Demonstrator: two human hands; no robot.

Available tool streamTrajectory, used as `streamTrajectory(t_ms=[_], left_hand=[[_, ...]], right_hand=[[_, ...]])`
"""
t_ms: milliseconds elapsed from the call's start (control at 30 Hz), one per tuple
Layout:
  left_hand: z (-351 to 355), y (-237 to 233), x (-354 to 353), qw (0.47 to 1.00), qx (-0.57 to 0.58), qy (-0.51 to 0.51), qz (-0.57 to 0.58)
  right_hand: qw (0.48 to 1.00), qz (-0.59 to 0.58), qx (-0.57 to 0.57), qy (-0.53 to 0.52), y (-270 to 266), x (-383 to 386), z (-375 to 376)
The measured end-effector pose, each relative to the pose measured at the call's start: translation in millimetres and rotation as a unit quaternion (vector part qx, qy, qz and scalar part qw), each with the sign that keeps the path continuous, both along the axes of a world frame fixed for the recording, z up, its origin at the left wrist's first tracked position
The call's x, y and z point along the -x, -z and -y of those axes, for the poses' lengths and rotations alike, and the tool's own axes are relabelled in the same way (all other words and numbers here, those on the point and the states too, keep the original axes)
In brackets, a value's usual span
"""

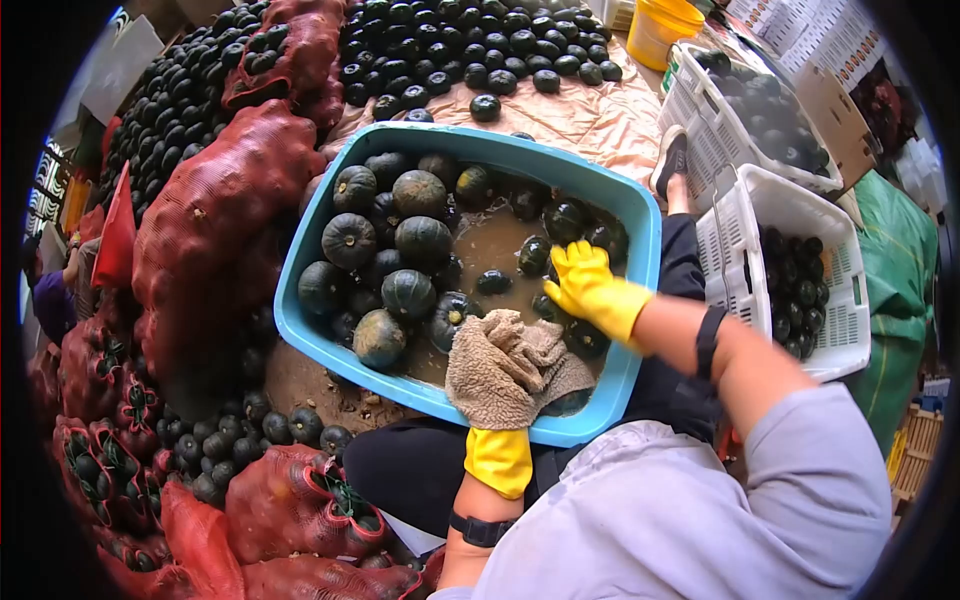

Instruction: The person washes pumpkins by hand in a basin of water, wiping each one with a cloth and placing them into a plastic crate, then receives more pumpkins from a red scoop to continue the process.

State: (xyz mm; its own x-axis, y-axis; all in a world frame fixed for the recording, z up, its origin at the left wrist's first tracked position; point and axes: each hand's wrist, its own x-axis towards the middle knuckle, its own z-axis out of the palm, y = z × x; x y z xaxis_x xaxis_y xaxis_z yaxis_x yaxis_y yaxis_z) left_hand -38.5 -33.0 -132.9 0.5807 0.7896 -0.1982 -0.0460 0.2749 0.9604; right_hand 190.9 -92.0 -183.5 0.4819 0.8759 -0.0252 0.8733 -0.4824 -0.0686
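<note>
A blue tub [290,300] holds muddy water [490,240] and many dark green squashes [408,293], heaped on its left side. My left hand [499,462] wears a yellow rubber glove at the tub's near edge. A brown fleecy cloth [505,370] lies bunched over its fingers, hiding them and anything under the cloth. In a matching yellow glove, my right hand [590,285] reaches over the right half of the tub with its fingers apart. Wet squashes float just by it, including one small squash [534,256] left of the fingertips.
White plastic crates [860,330] with squashes stand at the right, near a green sheet [895,270]. Red mesh sacks [215,200] crowd the left. More squashes [470,45] spread over a tan sheet [550,125] behind the tub. A yellow bucket [662,30] stands at the back.
</note>
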Motion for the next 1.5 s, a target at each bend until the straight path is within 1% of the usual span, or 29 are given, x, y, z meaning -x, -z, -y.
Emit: streamTrajectory(t_ms=[67, 100, 167, 233, 267, 300, 333, 467, 500, 533, 600, 633, 667, 700, 733, 767, 833, 900, 933, 1033, 1100, 1167, 1200, 1233, 1300, 1367, 1433, 1467, 1500], left_hand=[[0.9, -10.4, -7.8, 0.96, 0.25, -0.069, 0.104], [1.1, -9.1, -9.9, 0.96, 0.251, -0.074, 0.104], [-3.5, 0.8, -12.1, 0.96, 0.245, -0.079, 0.111], [-6.9, 13.4, -15.5, 0.949, 0.278, -0.079, 0.126], [-8.4, 21.3, -17.2, 0.949, 0.28, -0.07, 0.124], [-11.6, 27.5, -16.3, 0.951, 0.276, -0.046, 0.135], [-14.5, 32.7, -16.5, 0.957, 0.259, -0.041, 0.125], [-21.5, 28.6, -14.8, 0.96, 0.252, -0.005, 0.12], [-17.9, 17.9, -13.5, 0.98, 0.17, 0.022, 0.1], [-14.2, 7.4, -11.8, 0.993, 0.083, 0.041, 0.078], [-1.6, -7.1, -11.1, 0.988, -0.142, 0.051, 0.016], [-3.9, -11.6, -11.4, 0.951, -0.303, 0.05, -0.026], [-6.2, -16.4, -11.8, 0.888, -0.453, 0.019, -0.071], [-14.5, -21.5, -12.1, 0.886, -0.458, 0.024, -0.068], [-22.8, -26.8, -12.5, 0.883, -0.463, 0.029, -0.064], [-20.1, -29.1, -17.8, 0.952, -0.296, 0.07, -0.007], [-0.9, -42.5, -24.0, 0.922, -0.351, 0.099, -0.131], [3.5, -43.9, -15.4, 0.918, -0.377, 0.069, -0.107], [-0.1, -47.9, -10.5, 0.916, -0.388, 0.06, -0.085], [-10.4, -52.3, 2.4, 0.902, -0.417, 0.083, -0.074], [-2.4, -50.0, -1.9, 0.897, -0.424, 0.078, -0.096], [-2.2, -54.3, -4.1, 0.899, -0.426, 0.064, -0.08], [-0.5, -56.9, -7.7, 0.902, -0.423, 0.058, -0.057], [-1.7, -59.8, -9.2, 0.902, -0.425, 0.059, -0.04], [-3.3, -57.6, -11.5, 0.892, -0.444, 0.058, -0.06], [-1.0, -44.8, -11.3, 0.851, -0.5, 0.051, -0.152], [-3.2, -36.9, -6.8, 0.815, -0.536, 0.092, -0.198], [-4.1, -33.6, -2.6, 0.797, -0.551, 0.123, -0.214], [-12.0, -38.9, 1.4, 0.813, -0.54, 0.144, -0.164]], right_hand=[[0.996, -0.018, -0.054, 0.068, 23.9, 20.6, -2.5], [0.993, -0.01, -0.06, 0.104, 32.8, 26.9, -8.6], [0.971, -0.181, 0.017, 0.157, 7.9, 21.1, -20.2], [0.967, -0.192, 0.071, 0.15, 0.4, 25.8, -15.3], [0.966, -0.17, 0.134, 0.144, 8.2, 27.0, -18.4], [0.964, -0.145, 0.021, 0.22, 60.1, 22.9, -33.0], [0.956, -0.184, 0.062, 0.221, 66.5, 7.5, -44.9], [0.932, -0.261, 0.177, 0.179, -6.8, -5.0, -56.1], [0.907, -0.403, -0.001, 0.125, -16.7, -15.0, -26.2], [0.841, -0.529, -0.078, 0.085, -19.8, -17.3, -19.4], [0.665, -0.723, -0.164, 0.089, -55.8, 10.5, -6.4], [0.571, -0.791, -0.176, 0.131, -97.7, 38.3, -1.9], [0.723, -0.653, -0.224, -0.005, -104.9, 64.8, 10.5], [0.83, -0.471, -0.264, -0.14, -102.8, 90.8, 19.9], [0.841, -0.408, -0.319, -0.159, -94.3, 106.4, 20.1], [0.847, -0.34, -0.369, -0.177, -85.3, 110.6, 15.3], [0.864, -0.235, -0.445, -0.022, -64.2, 91.6, -20.7], [0.814, -0.382, -0.426, 0.096, -69.6, 93.5, -29.1], [0.808, -0.356, -0.468, -0.043, -61.2, 103.3, -21.6], [0.827, -0.321, -0.389, -0.249, -90.9, 105.3, 17.2], [0.844, -0.28, -0.445, -0.105, -56.9, 85.9, -9.2], [0.85, -0.275, -0.449, -0.033, -46.6, 90.7, -16.6], [0.82, -0.369, -0.418, -0.13, -75.1, 94.3, -3.1], [0.848, -0.384, -0.333, -0.15, -50.7, 99.3, 6.5], [0.806, -0.503, -0.265, -0.164, -90.1, 72.2, 7.7], [0.919, -0.227, -0.281, -0.157, -65.2, 60.2, -9.8], [0.909, -0.235, -0.334, -0.083, -70.7, 115.2, -10.2], [0.915, -0.152, -0.365, -0.077, -93.0, 129.7, -2.7], [0.888, -0.21, -0.392, -0.119, -85.9, 124.4, -0.3]])
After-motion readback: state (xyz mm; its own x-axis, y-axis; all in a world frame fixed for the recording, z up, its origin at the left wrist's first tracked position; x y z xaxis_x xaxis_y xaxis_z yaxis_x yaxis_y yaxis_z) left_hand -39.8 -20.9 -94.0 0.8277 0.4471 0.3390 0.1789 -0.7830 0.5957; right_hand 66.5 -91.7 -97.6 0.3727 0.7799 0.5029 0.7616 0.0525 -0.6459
